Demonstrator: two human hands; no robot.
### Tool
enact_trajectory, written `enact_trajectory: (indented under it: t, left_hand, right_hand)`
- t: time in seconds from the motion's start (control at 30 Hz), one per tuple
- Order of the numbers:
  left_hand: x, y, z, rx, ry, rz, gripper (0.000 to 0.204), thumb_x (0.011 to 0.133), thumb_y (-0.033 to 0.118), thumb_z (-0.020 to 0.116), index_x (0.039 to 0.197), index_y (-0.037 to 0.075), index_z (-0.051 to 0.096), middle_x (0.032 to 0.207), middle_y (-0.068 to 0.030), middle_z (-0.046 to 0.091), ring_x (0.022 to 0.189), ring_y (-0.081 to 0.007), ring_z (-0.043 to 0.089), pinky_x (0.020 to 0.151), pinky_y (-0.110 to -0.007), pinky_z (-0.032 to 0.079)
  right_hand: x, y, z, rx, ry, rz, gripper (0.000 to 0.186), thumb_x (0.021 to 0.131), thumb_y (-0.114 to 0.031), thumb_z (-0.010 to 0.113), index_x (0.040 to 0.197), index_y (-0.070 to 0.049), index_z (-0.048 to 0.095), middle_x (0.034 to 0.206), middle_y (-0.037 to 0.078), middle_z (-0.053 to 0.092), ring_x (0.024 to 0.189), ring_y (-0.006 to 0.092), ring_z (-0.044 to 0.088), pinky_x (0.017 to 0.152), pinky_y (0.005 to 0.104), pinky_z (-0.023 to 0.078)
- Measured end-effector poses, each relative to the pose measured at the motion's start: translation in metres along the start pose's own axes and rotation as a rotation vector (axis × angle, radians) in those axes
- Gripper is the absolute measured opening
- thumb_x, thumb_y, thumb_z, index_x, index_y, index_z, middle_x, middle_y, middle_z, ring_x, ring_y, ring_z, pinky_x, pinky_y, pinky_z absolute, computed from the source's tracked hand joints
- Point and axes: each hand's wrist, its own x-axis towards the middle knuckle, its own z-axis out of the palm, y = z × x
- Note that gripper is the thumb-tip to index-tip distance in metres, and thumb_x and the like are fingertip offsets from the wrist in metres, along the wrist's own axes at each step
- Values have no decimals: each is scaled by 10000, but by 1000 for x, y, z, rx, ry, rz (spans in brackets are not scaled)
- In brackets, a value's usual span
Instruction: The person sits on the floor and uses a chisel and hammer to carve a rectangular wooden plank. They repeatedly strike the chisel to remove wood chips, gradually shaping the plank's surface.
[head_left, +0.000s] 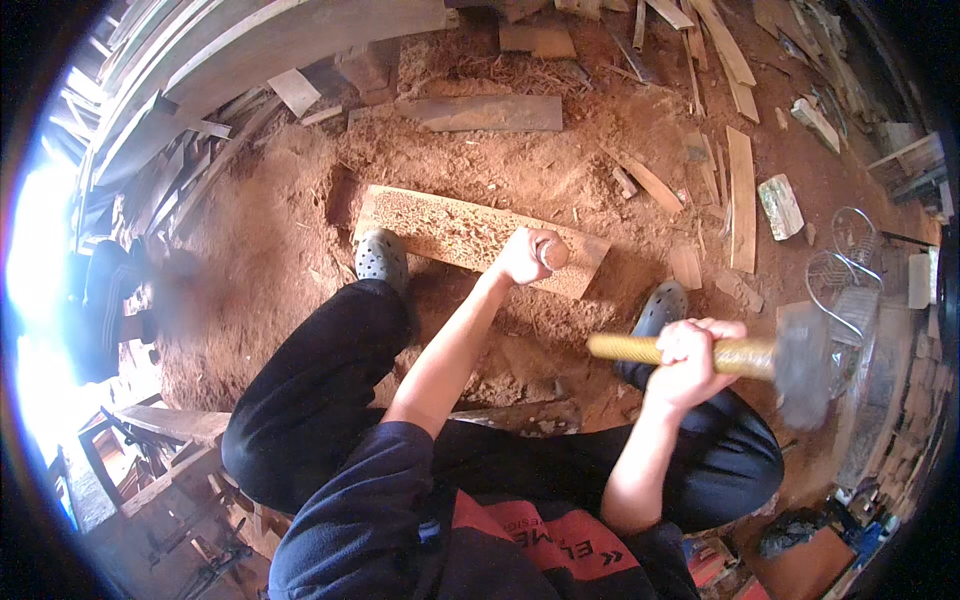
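A pale wooden board (430, 225) lies on the dirt floor between my feet, its upper face gouged with many small dark hollows. Near the board's right end, my left hand (522, 257) is closed around a chisel (553, 257) held upright. Only the round butt of its wooden handle shows; the blade is hidden below my fist. My right hand (692, 362) grips a hammer (745, 357) by its yellowish handle, out to the right of the board. The grey hammer head (803, 367) is smeared by motion and apart from the chisel.
My grey clogs (381, 258) stand at the board's near side. Planks (300, 45) are stacked at the far left, with loose wood strips (741, 200) at the right. A whitish block (780, 208) and a wire-framed object (850, 290) lie farther right.
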Motion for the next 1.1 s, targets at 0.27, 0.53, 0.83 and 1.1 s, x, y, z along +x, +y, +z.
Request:
enact_trajectory:
  t: [0.27,0.53,0.83,1.1]
  left_hand:
    - [-4,4,-2,92,17,26,244,532,134,658,760,58,622,731,-102,638,676,-222,615,659,-323,491]
    - [7,9,-2,-88,-9,-72,326,486,114,697,803,62,643,743,-63,649,691,-169,607,679,-293,487]
    - [-19,-55,-90,-1068,543,41,236,494,-23,549,693,58,451,583,-44,407,536,-204,394,590,-329,363]
    - [17,-13,-5,-152,-18,13,268,546,124,662,808,73,662,835,-75,663,771,-195,630,699,-325,505]
  right_hand:
    - [-48,148,-49,-1040,-265,540,232,640,-138,641,678,70,545,539,195,567,517,271,590,556,404,502]
    - [-52,224,-131,-1179,-311,1001,166,678,-130,579,643,31,598,557,159,597,506,278,611,486,391,484]
    - [-51,208,-103,-1179,-360,1036,166,671,-76,544,524,2,550,442,101,510,363,211,519,338,357,400]
    - [-53,200,-91,-1029,-359,1089,140,674,-68,501,625,63,511,459,124,491,368,232,510,342,377,398]
